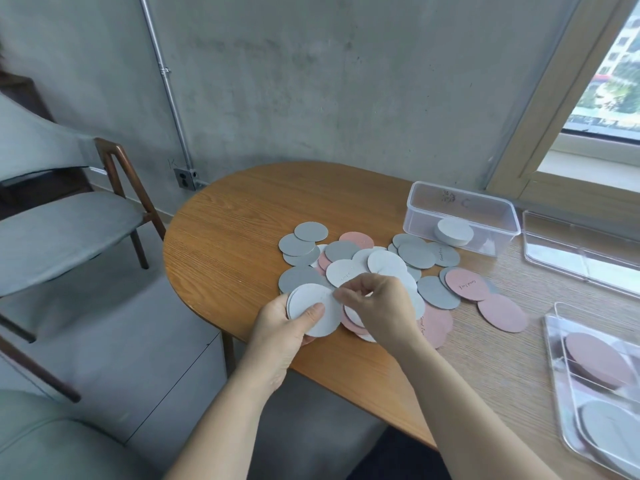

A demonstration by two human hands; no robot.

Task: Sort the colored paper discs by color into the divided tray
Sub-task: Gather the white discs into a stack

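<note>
Head view: the left hand [277,336], palm up, forearm reaching in from the lower left, has its grip closed on a stack of white discs [313,306], thumb flat on top, fingers beneath. The right hand [377,306], knuckles up, pinches the stack's right edge between thumb and forefinger. Both hover at the near edge of a loose pile [363,261] of grey, white and pink discs on the tabletop [235,237]. The divided tray [554,375], far right, holds pink and grey discs in separate compartments

Forearms extended, left hand [278,336] gripping with thumb on top, right hand [380,306] pinching
</note>
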